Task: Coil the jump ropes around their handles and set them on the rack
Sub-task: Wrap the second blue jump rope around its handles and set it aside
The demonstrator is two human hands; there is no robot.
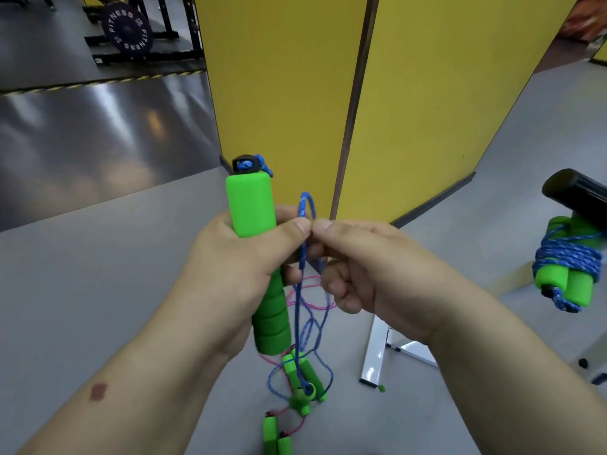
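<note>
Green foam handles (262, 257), stacked upright at centre, sit gripped in the left hand (236, 267); the right hand (358, 264) pinches their blue rope (307, 211) just beside. Far right, a coiled rope bundle (568, 267) rests on the rack (578, 192).

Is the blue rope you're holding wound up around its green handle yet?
Not yet. The blue rope hangs loose from the green handle in the left hand; the right hand pinches a loop.

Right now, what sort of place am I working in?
Most likely a gym: a weight plate lettered FITNESS sits on a black rack, jump ropes lie on the grey floor, beside yellow partitions.
</note>
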